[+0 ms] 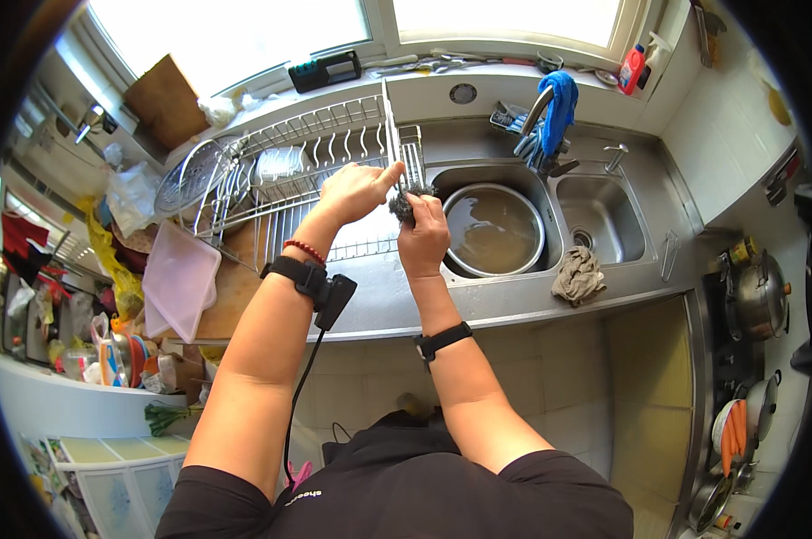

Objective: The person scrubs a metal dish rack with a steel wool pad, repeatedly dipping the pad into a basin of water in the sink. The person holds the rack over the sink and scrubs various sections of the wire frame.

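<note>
A wire dish rack [390, 124] stands on the steel counter left of the sink, with stacked bowls [281, 164] in it. My left hand [353, 192] grips the rack's right end, its thumb laid against the upright end piece. Pinched in the fingers of my right hand [424, 236] is a dark steel wool scrubber [403, 205], pressed to the lower part of that same end. A small wire side holder [412, 145] hangs just beyond the scrubber. The contact underneath the scrubber is hidden by it and my fingers.
Right of my hands, a round metal basin [542, 236] of murky water sits in the larger sink bowl. A crumpled cloth [579, 276] lies at the sink's front edge. The faucet [537, 111] carries a blue cloth [559, 111]. Pink boards [180, 276] lean at left.
</note>
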The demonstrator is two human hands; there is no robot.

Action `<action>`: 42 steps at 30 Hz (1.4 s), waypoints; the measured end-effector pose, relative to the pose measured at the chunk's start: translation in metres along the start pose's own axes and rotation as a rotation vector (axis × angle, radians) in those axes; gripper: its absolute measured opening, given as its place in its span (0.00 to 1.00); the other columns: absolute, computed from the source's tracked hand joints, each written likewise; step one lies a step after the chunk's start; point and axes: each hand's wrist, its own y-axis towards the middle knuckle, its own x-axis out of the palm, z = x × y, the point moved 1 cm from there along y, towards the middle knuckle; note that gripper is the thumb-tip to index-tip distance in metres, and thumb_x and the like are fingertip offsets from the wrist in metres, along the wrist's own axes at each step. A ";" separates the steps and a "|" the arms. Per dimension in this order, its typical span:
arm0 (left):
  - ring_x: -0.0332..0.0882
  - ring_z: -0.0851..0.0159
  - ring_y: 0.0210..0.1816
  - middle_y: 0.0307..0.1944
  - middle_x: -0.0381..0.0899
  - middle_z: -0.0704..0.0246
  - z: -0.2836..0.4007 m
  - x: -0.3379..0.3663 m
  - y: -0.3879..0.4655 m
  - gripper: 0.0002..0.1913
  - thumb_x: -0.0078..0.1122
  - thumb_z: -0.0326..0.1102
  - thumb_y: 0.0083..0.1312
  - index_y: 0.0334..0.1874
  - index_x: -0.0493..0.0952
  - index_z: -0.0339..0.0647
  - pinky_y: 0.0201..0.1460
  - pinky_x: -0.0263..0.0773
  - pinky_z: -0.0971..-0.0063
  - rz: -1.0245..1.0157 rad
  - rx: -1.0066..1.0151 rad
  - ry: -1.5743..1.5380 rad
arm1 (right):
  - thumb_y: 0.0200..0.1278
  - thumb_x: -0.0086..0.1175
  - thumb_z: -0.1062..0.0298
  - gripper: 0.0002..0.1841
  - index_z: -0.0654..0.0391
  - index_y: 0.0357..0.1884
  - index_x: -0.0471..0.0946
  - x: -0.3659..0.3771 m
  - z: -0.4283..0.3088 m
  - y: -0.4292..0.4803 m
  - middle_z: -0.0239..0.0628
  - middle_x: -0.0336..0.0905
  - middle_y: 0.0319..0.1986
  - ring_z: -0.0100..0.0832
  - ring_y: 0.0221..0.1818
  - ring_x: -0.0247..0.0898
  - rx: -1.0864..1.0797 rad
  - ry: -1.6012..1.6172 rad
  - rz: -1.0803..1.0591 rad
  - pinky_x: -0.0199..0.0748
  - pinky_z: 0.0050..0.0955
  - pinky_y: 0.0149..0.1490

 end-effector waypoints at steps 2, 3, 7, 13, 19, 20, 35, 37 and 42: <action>0.82 0.48 0.49 0.36 0.88 0.60 -0.001 -0.005 0.003 0.43 0.25 0.72 0.73 0.34 0.87 0.45 0.58 0.72 0.57 -0.041 -0.031 -0.079 | 0.53 0.61 0.78 0.15 0.55 0.45 0.83 -0.003 0.003 0.004 0.39 0.81 0.40 0.44 0.43 0.79 0.082 0.077 -0.095 0.78 0.37 0.48; 0.82 0.48 0.49 0.37 0.88 0.61 -0.012 0.001 0.001 0.44 0.24 0.73 0.72 0.34 0.88 0.45 0.59 0.72 0.58 -0.026 -0.073 -0.113 | 0.53 0.62 0.78 0.15 0.56 0.45 0.83 -0.006 0.002 0.006 0.39 0.81 0.41 0.44 0.43 0.79 0.116 0.172 -0.142 0.78 0.37 0.49; 0.81 0.50 0.53 0.39 0.89 0.62 -0.033 0.011 0.007 0.47 0.20 0.76 0.71 0.38 0.89 0.46 0.62 0.69 0.62 0.092 -0.132 -0.208 | 0.54 0.65 0.79 0.16 0.60 0.47 0.82 -0.024 -0.030 0.059 0.42 0.81 0.42 0.41 0.45 0.79 0.187 0.534 0.019 0.76 0.34 0.52; 0.80 0.51 0.55 0.40 0.89 0.62 -0.023 0.012 0.018 0.47 0.20 0.75 0.72 0.40 0.89 0.43 0.63 0.68 0.62 0.054 -0.171 -0.242 | 0.54 0.57 0.80 0.14 0.56 0.43 0.82 0.002 0.002 0.026 0.43 0.79 0.40 0.48 0.44 0.78 0.106 0.132 -0.113 0.77 0.42 0.49; 0.82 0.50 0.51 0.37 0.89 0.63 -0.024 0.002 0.014 0.45 0.23 0.72 0.73 0.38 0.89 0.43 0.61 0.70 0.63 0.008 -0.161 -0.217 | 0.54 0.63 0.79 0.17 0.58 0.48 0.82 -0.013 -0.022 0.057 0.43 0.79 0.42 0.47 0.45 0.77 0.074 0.394 0.001 0.76 0.38 0.51; 0.83 0.50 0.50 0.36 0.89 0.62 -0.022 0.003 0.014 0.44 0.23 0.72 0.73 0.37 0.88 0.43 0.60 0.71 0.63 -0.017 -0.154 -0.220 | 0.54 0.64 0.78 0.18 0.58 0.50 0.81 -0.019 -0.034 0.071 0.44 0.79 0.42 0.47 0.44 0.77 -0.010 0.398 0.019 0.75 0.38 0.52; 0.84 0.55 0.47 0.28 0.88 0.65 -0.011 0.006 -0.002 0.33 0.42 0.62 0.74 0.33 0.87 0.40 0.51 0.74 0.64 0.376 -0.143 -0.233 | 0.56 0.66 0.73 0.23 0.59 0.55 0.76 -0.019 -0.039 0.088 0.48 0.79 0.46 0.50 0.47 0.77 0.088 0.359 0.012 0.76 0.41 0.55; 0.85 0.56 0.38 0.27 0.86 0.64 -0.007 0.009 -0.017 0.20 0.55 0.52 0.71 0.36 0.86 0.43 0.42 0.75 0.59 0.612 0.108 -0.141 | 0.57 0.66 0.72 0.24 0.58 0.56 0.75 -0.027 -0.036 0.113 0.48 0.79 0.45 0.49 0.47 0.78 0.196 0.439 0.024 0.76 0.40 0.54; 0.85 0.56 0.30 0.27 0.84 0.66 -0.035 0.009 -0.040 0.14 0.60 0.50 0.69 0.34 0.80 0.48 0.31 0.76 0.59 0.656 0.359 0.212 | 0.54 0.71 0.63 0.23 0.57 0.52 0.78 -0.024 -0.051 0.124 0.46 0.79 0.44 0.48 0.45 0.79 0.088 0.182 -0.164 0.77 0.42 0.51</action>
